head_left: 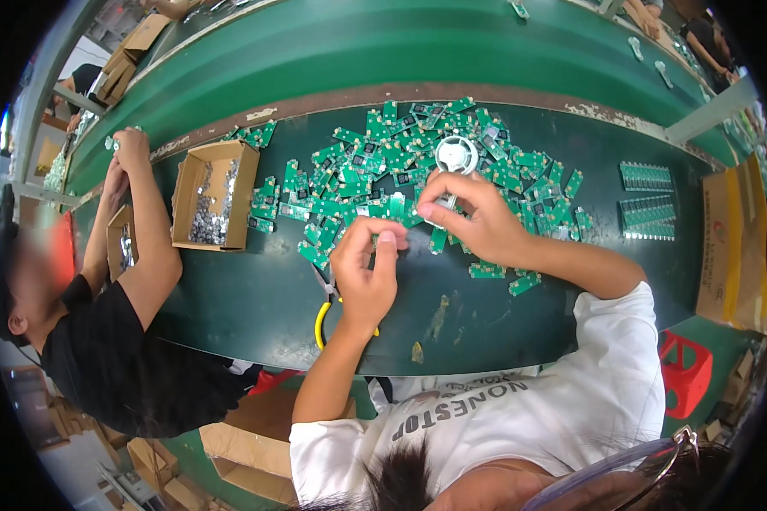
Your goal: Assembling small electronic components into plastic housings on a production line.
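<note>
My right hand [484, 220] is closed around the narrow lower part of a white plastic piece with a round, spoked head [457, 155]. Its head points away from me, over a pile of small green circuit boards [349, 180] spread on the table. Just left of it, my left hand [366, 268] is raised with fingers curled and thumb against the index finger. Whatever that pinch holds, if anything, is too small to make out. Partly hidden behind my left wrist lies a pair of cutters with yellow handles [320, 325].
To the left stands a cardboard box [181, 192] of small metal parts, beside a co-worker's arm [152, 213]. Board panels [648, 218] lie at the right, near a tall carton [733, 247]. Past the table's far ledge runs a green conveyor belt [315, 64].
</note>
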Action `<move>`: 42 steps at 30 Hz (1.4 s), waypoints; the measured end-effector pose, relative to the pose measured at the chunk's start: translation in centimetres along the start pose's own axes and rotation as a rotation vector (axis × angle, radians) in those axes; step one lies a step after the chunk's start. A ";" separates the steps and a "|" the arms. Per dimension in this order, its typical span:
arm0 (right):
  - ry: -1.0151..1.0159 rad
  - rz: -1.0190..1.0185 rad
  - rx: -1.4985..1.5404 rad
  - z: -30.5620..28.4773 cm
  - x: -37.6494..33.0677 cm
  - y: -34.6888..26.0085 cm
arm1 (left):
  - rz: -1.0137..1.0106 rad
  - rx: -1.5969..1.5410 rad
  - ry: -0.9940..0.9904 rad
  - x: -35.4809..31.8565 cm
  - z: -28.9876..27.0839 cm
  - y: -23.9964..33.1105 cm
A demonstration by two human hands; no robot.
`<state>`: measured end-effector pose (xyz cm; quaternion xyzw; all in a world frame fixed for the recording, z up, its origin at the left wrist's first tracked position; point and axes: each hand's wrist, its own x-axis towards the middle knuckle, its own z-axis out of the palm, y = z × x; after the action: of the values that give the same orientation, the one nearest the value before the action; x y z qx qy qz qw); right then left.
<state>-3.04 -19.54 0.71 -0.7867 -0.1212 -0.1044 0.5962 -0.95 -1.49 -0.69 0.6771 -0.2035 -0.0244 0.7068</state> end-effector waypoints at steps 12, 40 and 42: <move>-0.023 0.271 0.537 0.8 -1.0 -0.2 | 0.120 0.242 -0.054 -0.6 1.1 0.6; 0.007 0.023 0.038 1.5 -0.9 -0.1 | 0.039 0.415 0.009 -0.7 1.0 -0.3; 0.056 -0.023 -0.025 1.6 -0.8 -0.5 | 0.087 0.481 0.012 -0.7 0.9 -0.1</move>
<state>-3.96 -17.97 0.46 -0.7893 -0.1124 -0.1348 0.5884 -1.88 -2.14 -0.97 0.8167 -0.2283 0.0592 0.5266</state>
